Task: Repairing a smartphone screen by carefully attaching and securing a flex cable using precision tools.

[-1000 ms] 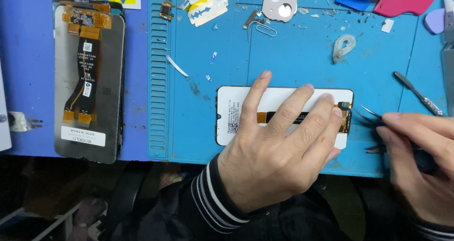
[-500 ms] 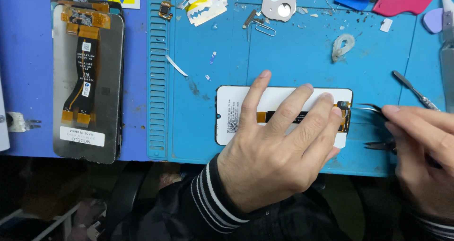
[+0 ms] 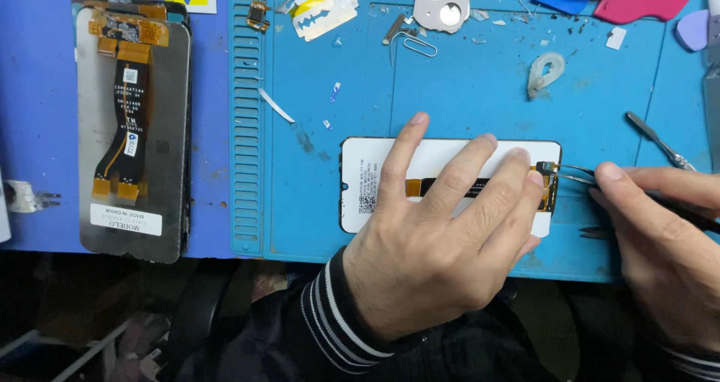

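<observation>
Now left hand flat on white screen panel | right hand pinching tweezers | spudger just beyond

Bare left hand; dark sleeve, white-striped ribbed cuff

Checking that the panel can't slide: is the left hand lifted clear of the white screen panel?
No, the left hand lies flat on the white screen panel, fingers spread across it.
</observation>
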